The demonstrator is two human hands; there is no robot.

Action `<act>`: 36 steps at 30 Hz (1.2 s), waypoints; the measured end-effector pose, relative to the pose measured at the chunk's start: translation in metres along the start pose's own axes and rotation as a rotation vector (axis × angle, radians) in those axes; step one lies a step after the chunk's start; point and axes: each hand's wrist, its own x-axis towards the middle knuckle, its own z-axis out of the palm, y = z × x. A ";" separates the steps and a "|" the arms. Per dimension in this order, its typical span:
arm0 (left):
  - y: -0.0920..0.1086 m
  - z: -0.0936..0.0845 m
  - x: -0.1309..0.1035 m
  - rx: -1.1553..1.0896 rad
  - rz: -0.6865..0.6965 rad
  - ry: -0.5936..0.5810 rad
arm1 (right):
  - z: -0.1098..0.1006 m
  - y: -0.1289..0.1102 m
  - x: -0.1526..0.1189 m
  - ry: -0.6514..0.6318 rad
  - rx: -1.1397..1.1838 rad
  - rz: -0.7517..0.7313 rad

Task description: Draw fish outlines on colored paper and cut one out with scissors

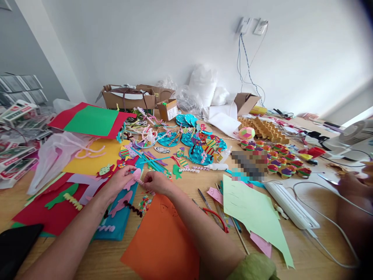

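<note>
My left hand [121,179] pinches a pink paper fish [134,178] above the stack of coloured sheets. From the fish's right side runs a curled pink pipe cleaner [140,181], and the fingers of my right hand [154,182] are closed on its end. Just below lies another pink fish [121,204] with a dark brown curled pipe cleaner [133,209]. A green paper fish [61,195] with a yellow curl [72,201] rests on the red sheet to the left. An orange sheet [166,237] lies under my right forearm.
A pale green sheet [253,210], a white power strip [291,204] and pens [207,200] lie to the right. Egg cartons [271,132], blue plates [167,139] and cardboard boxes [128,99] stand farther back. Another person's hand [354,184] is at the right edge.
</note>
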 end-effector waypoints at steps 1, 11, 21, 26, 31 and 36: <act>0.000 0.000 0.000 -0.006 0.002 -0.018 | 0.000 0.000 0.000 0.002 -0.003 0.001; 0.003 0.001 -0.003 -0.057 -0.002 -0.070 | 0.002 -0.001 0.001 -0.001 -0.008 0.038; 0.003 0.008 -0.004 -0.123 -0.023 -0.064 | 0.002 0.002 0.000 -0.002 -0.001 -0.004; 0.003 0.006 -0.005 -0.181 -0.017 -0.073 | 0.000 -0.001 -0.004 0.027 0.024 0.002; 0.008 0.000 -0.010 -0.280 -0.022 -0.094 | -0.002 -0.007 -0.010 0.098 0.075 -0.003; 0.016 -0.001 -0.012 -0.339 -0.010 -0.087 | -0.005 -0.008 -0.013 0.192 0.174 -0.032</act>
